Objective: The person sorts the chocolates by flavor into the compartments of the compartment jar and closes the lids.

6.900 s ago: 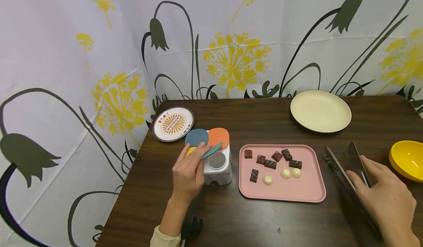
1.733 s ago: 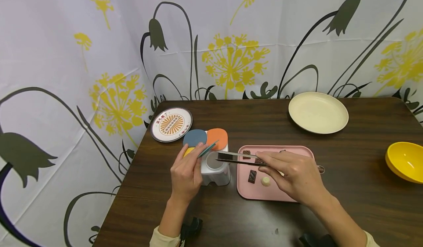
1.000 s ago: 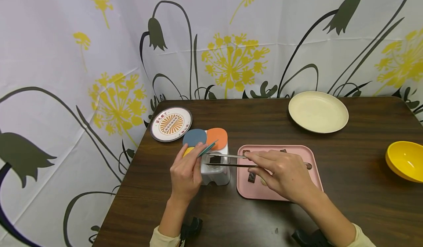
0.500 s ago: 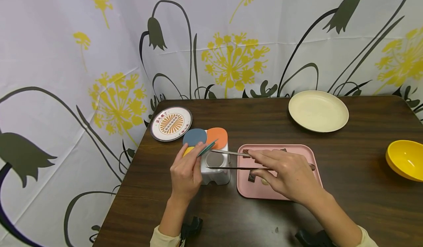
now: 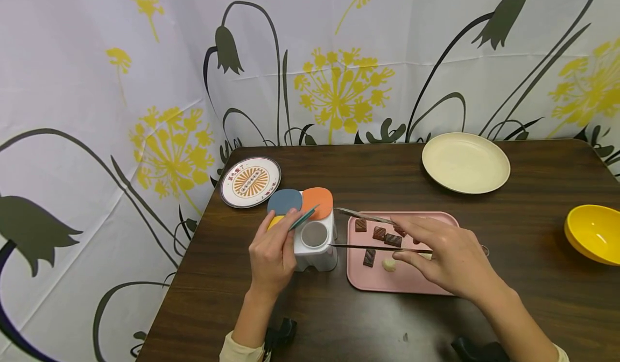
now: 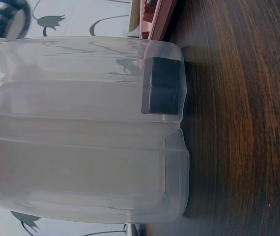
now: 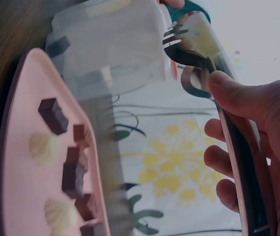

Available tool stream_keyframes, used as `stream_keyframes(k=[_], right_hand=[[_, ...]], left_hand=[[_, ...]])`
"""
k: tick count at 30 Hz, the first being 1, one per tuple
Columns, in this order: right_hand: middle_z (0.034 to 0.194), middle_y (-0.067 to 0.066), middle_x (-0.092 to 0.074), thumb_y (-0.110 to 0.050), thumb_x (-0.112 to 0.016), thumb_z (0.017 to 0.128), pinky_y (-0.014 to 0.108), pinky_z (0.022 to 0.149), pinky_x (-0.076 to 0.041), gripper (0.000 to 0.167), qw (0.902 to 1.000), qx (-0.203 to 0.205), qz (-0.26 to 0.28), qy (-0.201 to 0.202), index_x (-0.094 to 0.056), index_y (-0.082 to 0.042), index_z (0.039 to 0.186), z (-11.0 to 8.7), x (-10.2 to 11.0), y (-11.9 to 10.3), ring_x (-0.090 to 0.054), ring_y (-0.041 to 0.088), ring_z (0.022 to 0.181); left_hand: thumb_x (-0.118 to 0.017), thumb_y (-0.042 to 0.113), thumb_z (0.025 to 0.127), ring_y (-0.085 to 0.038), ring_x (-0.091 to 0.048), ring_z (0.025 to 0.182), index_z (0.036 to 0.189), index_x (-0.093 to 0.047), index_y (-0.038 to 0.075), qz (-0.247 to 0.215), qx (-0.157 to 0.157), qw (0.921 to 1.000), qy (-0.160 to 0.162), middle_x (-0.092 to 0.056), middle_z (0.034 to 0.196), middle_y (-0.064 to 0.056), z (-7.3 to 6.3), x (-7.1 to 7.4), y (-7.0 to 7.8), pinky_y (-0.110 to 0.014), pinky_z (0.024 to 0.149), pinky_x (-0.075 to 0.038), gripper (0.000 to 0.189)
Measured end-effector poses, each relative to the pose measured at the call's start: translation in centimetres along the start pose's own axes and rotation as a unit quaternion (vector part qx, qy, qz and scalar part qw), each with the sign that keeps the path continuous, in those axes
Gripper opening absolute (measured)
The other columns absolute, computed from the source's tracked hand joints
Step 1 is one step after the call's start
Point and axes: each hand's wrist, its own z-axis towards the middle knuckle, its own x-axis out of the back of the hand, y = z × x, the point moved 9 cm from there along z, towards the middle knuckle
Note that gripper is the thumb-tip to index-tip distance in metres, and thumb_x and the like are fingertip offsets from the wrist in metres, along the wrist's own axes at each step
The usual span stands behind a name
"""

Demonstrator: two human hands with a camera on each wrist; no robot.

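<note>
head view: right hand (image 5: 450, 257) pinching spread tongs (image 5: 378, 233), left hand (image 5: 273, 254) gripping teal lid (image 5: 304, 218)

Right hand (image 5: 448, 260) covers the far-right chocolates on the pink tray (image 5: 411, 284); their count is unreadable. Tongs (image 7: 238, 147) run off the bottom edge in the right wrist view. Left wrist view: container (image 6: 86, 128) cropped at left; contents blurred.

The left hand (image 5: 272, 254) is reaching forward from the near edge, forearm running straight up from a pale cuff, with its fingers curled and its fingertips (image 5: 294, 219) pinching together at the top. The right hand (image 5: 448, 257) is coming in from the lower right, forearm slanting across, palm down, its thumb and fingers (image 7: 231, 93) curling in a grip.
</note>
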Motion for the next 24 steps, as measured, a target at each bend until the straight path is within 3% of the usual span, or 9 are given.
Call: stream_keyframes(k=[9, 19, 24], right_hand=[[0.111, -0.005, -0.071, -0.037, -0.085, 0.073, 0.030, 0.051, -0.046, 0.059, 0.9967, -0.047, -0.016, -0.065, -0.067, -0.023, 0.128, -2.3, -1.9, 2.5, -0.061, 0.001, 0.071], [0.112, -0.005, -0.072, -0.039, -0.083, 0.076, 0.041, 0.064, -0.054, 0.056, 0.9903, -0.069, -0.025, -0.118, -0.069, -0.021, 0.127, -4.0, -4.9, 4.0, -0.065, 0.000, 0.074], [0.100, -0.011, -0.072, -0.039, -0.082, 0.077, 0.038, 0.063, -0.053, 0.054, 0.9874, -0.081, -0.023, -0.134, -0.069, -0.021, 0.126, -4.5, -5.8, 4.5, -0.065, 0.003, 0.079]], left_hand=[[-0.048, 0.014, 0.101, -0.024, -0.069, 0.104, 0.121, -0.068, 0.005, 0.004, 0.001, 1.0000, -0.004, -0.071, 0.112, -0.011, -0.1, 0.0, -0.1, -0.054, 0.099, -0.044, 0.029], [-0.049, 0.013, 0.101, -0.024, -0.069, 0.104, 0.120, -0.068, 0.005, 0.002, -0.004, 1.0000, -0.002, -0.072, 0.112, -0.010, 0.0, -0.1, 0.0, -0.054, 0.099, -0.044, 0.029], [-0.049, 0.013, 0.101, -0.024, -0.069, 0.104, 0.119, -0.068, 0.004, 0.002, 0.000, 1.0000, -0.003, -0.072, 0.112, -0.010, -0.1, -0.2, 0.0, -0.054, 0.099, -0.044, 0.028]])
